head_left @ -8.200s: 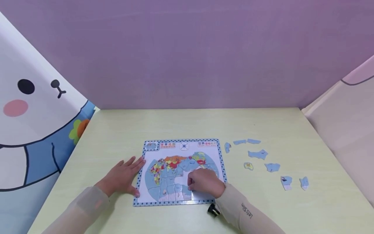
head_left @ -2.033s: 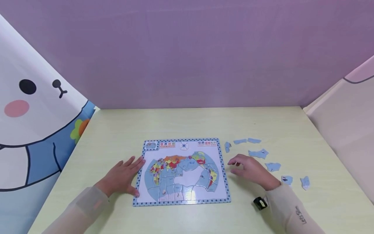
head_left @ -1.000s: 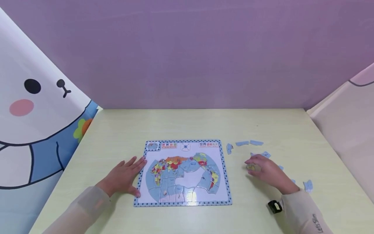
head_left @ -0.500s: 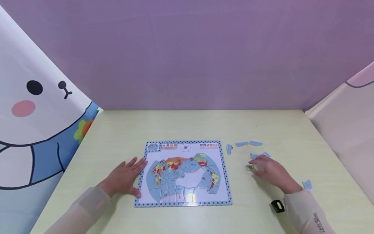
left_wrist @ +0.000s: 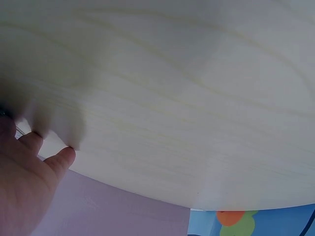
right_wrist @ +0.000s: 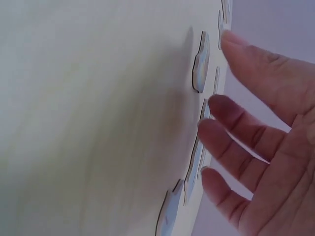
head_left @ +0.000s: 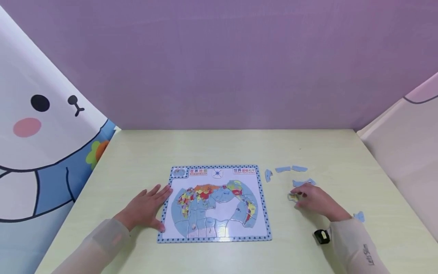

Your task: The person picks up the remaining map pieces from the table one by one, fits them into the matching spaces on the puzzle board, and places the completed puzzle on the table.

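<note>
A world-map jigsaw board (head_left: 213, 239) with a dotted blue border lies on the table, a white gap (head_left: 223, 210) in its map. My left hand (head_left: 142, 208) is spread flat, fingertips on the board's left edge; the left wrist view shows part of this hand (left_wrist: 29, 179) against the table. Right of the board, my right hand (head_left: 316, 201) hovers at a small yellow-and-green puzzle piece (head_left: 292, 197). In the right wrist view, the relaxed thumb and fingers of this hand (right_wrist: 266, 132) stand around the piece (right_wrist: 201, 66), seemingly apart from it.
Loose blue pieces lie farther back: a small one (head_left: 268, 175), two narrow strips (head_left: 283, 169) and a longer one (head_left: 301, 182) just behind my right hand. Another piece (head_left: 359, 216) sits by the right sleeve. A purple wall (head_left: 232, 76) closes off the table's back.
Earlier my right hand was over the board; it has since moved right to the yellow-and-green piece. The board's right side shows more pieces than 8.2 s ago. My left hand stayed put.
</note>
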Available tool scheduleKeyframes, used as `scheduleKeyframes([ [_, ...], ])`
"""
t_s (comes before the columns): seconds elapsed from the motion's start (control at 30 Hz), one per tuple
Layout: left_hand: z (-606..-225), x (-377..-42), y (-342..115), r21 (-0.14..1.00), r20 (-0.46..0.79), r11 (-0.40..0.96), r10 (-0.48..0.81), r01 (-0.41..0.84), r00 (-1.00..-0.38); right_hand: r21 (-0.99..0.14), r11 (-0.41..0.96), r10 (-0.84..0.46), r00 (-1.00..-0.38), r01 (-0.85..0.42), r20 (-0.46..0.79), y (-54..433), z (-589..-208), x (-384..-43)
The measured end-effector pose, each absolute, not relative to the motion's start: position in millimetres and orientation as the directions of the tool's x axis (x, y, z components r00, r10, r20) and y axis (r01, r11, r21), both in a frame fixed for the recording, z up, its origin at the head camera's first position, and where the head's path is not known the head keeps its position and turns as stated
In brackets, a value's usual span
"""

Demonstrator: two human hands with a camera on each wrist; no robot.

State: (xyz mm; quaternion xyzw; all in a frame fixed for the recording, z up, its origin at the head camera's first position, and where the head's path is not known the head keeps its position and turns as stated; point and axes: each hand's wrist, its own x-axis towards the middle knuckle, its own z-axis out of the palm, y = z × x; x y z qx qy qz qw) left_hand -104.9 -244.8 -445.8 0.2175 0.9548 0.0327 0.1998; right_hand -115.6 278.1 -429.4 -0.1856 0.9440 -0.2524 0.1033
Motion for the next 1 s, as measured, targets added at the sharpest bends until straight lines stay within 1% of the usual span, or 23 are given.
scheduleKeyframes([
  [0.2,-444,-104,-246,0.144,-0.375,0.909,0.417,0.392,-0.828,-0.474,0.841,-0.371,-0.916,-0.261,-0.155,274,-432,-122],
  [0.43,-449,-102,-247,0.150,-0.377,0.906,0.423,0.397,-0.824,-0.434,0.868,-0.343,-0.923,-0.241,-0.174,272,-434,-123],
  [0.6,-453,-101,-247,0.142,-0.387,0.905,0.423,0.401,-0.819,-0.430,0.876,-0.319,-0.929,-0.216,-0.185,272,-433,-121],
  [1.0,-446,-106,-243,0.128,-0.396,0.902,0.428,0.412,-0.812,-0.381,0.906,-0.287,-0.929,-0.184,-0.233,268,-434,-127],
])
